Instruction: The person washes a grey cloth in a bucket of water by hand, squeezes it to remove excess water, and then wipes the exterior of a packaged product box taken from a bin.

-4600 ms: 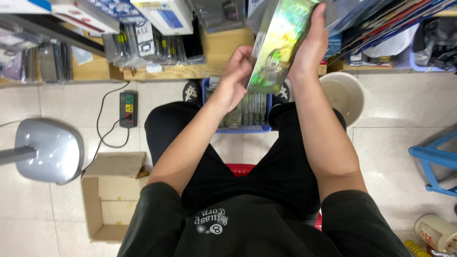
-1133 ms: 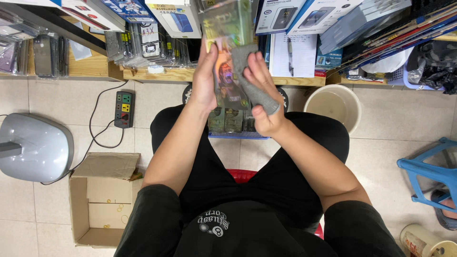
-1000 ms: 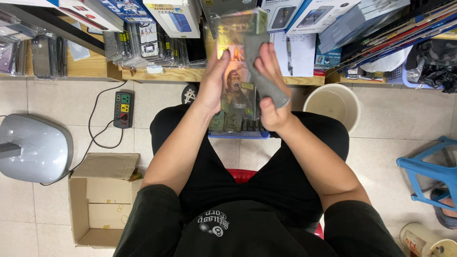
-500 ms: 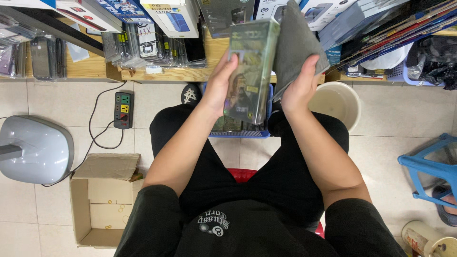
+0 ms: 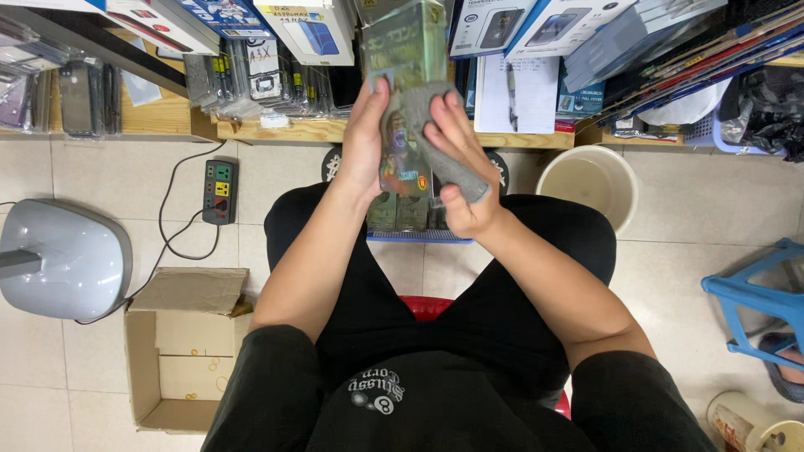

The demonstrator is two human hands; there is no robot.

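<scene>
head view: the left hand [image 5: 362,142] grips the edge of a flat, glossy printed pack [image 5: 409,100], held upright over the lap, while the right hand [image 5: 456,167] presses a grey cloth [image 5: 435,138] against its face, fingers curled on the cloth; best wiped in even strokes, the pack braced firmly from behind

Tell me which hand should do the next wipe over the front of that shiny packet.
Right. The right hand already has the grey cloth pressed against the front of the packet. The left hand grips the packet's left edge and holds it upright, so it is probably best kept as the support.
</scene>
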